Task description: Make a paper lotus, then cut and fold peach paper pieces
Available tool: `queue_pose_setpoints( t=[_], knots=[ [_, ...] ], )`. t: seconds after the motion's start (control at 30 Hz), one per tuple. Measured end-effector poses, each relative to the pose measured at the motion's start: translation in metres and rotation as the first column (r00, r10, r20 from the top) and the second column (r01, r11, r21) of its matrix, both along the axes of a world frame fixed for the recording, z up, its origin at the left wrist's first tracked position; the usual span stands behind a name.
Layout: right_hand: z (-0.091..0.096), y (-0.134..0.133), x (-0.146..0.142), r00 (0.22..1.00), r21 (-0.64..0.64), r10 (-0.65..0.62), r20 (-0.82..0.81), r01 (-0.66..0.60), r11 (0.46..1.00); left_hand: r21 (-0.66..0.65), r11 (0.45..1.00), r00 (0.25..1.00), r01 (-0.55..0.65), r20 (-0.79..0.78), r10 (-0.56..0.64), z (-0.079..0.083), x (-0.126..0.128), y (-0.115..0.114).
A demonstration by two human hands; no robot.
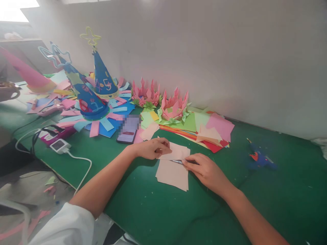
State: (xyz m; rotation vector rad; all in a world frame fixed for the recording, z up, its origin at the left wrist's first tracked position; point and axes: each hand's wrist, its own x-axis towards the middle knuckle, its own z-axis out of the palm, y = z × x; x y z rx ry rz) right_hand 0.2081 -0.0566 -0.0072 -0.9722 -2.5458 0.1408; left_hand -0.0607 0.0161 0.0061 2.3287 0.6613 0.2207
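Note:
Pale pink paper (171,173) lies in two stacked parts on the green table, with a narrow gap between the upper sheet (176,150) and the lower ones. My left hand (154,148) has its fingers bent and closed on the left part of the upper sheet. At the right end of the gap, my right hand (204,170) pinches a thin, flat, blade-like tool (177,161). The tool lies along the edge of the upper sheet; its handle is mostly hidden by my fingers.
Behind the paper stand pink paper crowns (175,105) beside a stack of coloured sheets (217,126). Blue cone hats (102,76), a phone (128,129) and a white charger (60,146) with a cable are leftward. A blue glue gun (260,159) lies right.

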Motion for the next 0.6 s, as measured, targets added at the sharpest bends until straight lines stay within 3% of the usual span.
queue_pose_setpoints(
  t=[0.6],
  knots=[
    [0.0032,-0.0012,-0.0005,1.000,-0.043,0.001,0.023,0.000,0.999,-0.017,1.000,0.999,0.025,0.046,-0.024,-0.0058,-0.0008,0.0046]
  ],
)
